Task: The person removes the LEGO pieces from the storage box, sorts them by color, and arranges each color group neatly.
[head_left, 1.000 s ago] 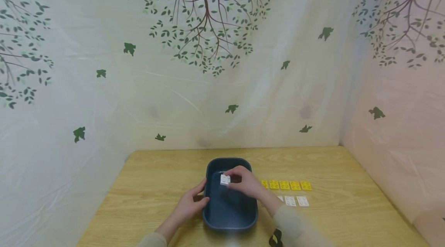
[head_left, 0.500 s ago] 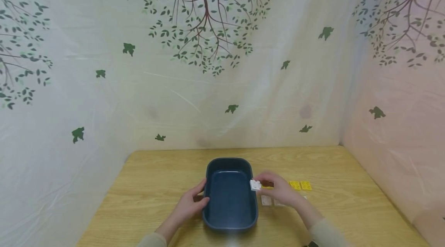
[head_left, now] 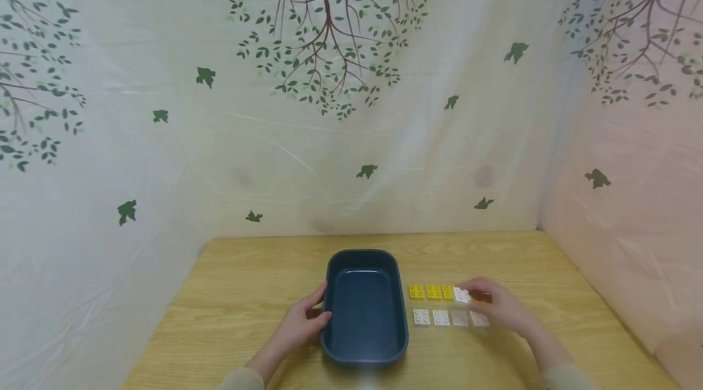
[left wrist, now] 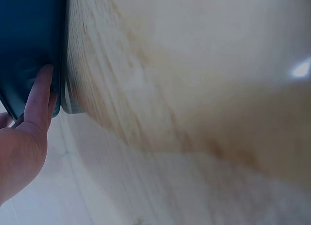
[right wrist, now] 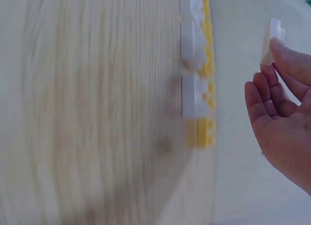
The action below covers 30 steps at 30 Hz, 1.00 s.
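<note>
A dark blue rectangular tray (head_left: 365,361) stands on the table in the head view. My left hand (head_left: 297,321) rests against its left side, fingers straight and thumb spread apart at the rim; the left wrist view shows a finger (left wrist: 39,96) lying along the blue wall. Right of the tray, my right hand (head_left: 502,304) pinches a white toy building brick (head_left: 461,295) between thumb and fingers. In the right wrist view this white brick (right wrist: 273,38) is held off the table. It covers part of a row of yellow bricks (head_left: 433,292); the hand hides the row's right end.
Closer to me than the yellow row lies a row of white bricks (head_left: 440,317), right of the tray. Wood-grain table (head_left: 247,268) surrounds everything. Behind and at the sides hangs a pale curtain (head_left: 307,176) printed with branches and leaves.
My right hand has carried the white brick from over the tray rightward to above the yellow row. My left hand and the tray have stayed in place.
</note>
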Motion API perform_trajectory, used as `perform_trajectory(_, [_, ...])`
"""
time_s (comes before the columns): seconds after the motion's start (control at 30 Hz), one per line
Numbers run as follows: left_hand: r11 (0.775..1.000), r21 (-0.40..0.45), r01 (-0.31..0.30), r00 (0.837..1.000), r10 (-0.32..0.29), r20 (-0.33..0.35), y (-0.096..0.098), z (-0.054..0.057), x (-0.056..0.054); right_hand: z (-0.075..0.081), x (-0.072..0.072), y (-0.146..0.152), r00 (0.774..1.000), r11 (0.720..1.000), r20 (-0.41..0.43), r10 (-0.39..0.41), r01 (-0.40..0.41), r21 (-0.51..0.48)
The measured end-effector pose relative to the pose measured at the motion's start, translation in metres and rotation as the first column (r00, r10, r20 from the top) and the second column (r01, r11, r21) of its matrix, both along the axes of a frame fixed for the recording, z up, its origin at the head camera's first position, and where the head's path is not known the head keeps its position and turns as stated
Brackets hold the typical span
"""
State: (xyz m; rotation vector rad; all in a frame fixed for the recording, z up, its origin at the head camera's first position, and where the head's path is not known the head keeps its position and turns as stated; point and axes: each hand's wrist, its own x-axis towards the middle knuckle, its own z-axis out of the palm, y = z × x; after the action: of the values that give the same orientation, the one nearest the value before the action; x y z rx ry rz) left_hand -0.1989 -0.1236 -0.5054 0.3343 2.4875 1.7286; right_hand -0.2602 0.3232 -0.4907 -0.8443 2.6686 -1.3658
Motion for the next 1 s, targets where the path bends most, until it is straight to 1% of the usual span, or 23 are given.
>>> perform_trajectory(0.07, [1.000, -0.013, -0.001, 1.000, 0.001, -0.001, 0.000, 0.000, -0.001, -0.002, 0.000, 0.010, 1.000, 1.000, -0.011, -0.017, 0.017, 0.009])
perform_trajectory(0.13, [1.000, -0.026, -0.001, 1.000, 0.001, 0.000, -0.001, -0.001, -0.001, -0.005, 0.001, 0.019, 0.999, 1.000, -0.035, -0.008, 0.008, 0.011])
perform_trajectory(0.23, [1.000, -0.021, 0.000, 1.000, 0.000, 0.002, -0.001, -0.002, -0.002, -0.010, 0.002, 0.030, 0.997, 1.000, -0.082, 0.001, 0.000, 0.014])
perform_trajectory(0.3, [1.000, -0.012, -0.002, 1.000, 0.002, 0.006, -0.001, -0.002, -0.002, -0.013, 0.003, 0.037, 0.997, 0.999, -0.080, -0.020, 0.023, 0.030])
perform_trajectory(0.43, [1.000, 0.001, -0.007, 1.000, 0.007, 0.001, 0.000, -0.002, -0.002, -0.018, 0.006, 0.049, 0.996, 0.990, -0.020, -0.087, 0.089, 0.106])
perform_trajectory(0.5, [1.000, 0.000, -0.009, 1.000, 0.009, -0.007, 0.000, -0.002, -0.002, -0.021, 0.006, 0.054, 0.995, 0.985, 0.012, -0.102, 0.100, 0.142])
perform_trajectory(0.6, [1.000, -0.013, -0.010, 1.000, 0.010, -0.012, 0.000, -0.002, -0.002, -0.027, 0.007, 0.061, 0.991, 0.982, 0.056, -0.117, 0.108, 0.155])
perform_trajectory(0.67, [1.000, -0.028, -0.010, 1.000, 0.010, -0.010, 0.000, -0.002, -0.002, -0.030, 0.007, 0.065, 0.990, 0.983, 0.073, -0.119, 0.107, 0.151])
perform_trajectory(0.77, [0.999, -0.043, -0.011, 1.000, 0.011, 0.000, 0.000, -0.001, -0.003, -0.032, 0.007, 0.069, 0.992, 0.986, 0.078, -0.104, 0.092, 0.140])
perform_trajectory(0.9, [0.999, -0.031, -0.015, 1.000, 0.015, -0.002, 0.001, -0.001, -0.002, -0.032, 0.004, 0.073, 0.994, 0.988, 0.082, -0.074, 0.062, 0.142])
perform_trajectory(1.0, [1.000, -0.013, -0.015, 1.000, 0.015, 0.000, 0.001, 0.000, -0.002, -0.033, 0.003, 0.074, 0.996, 0.984, 0.068, -0.065, 0.053, 0.168])
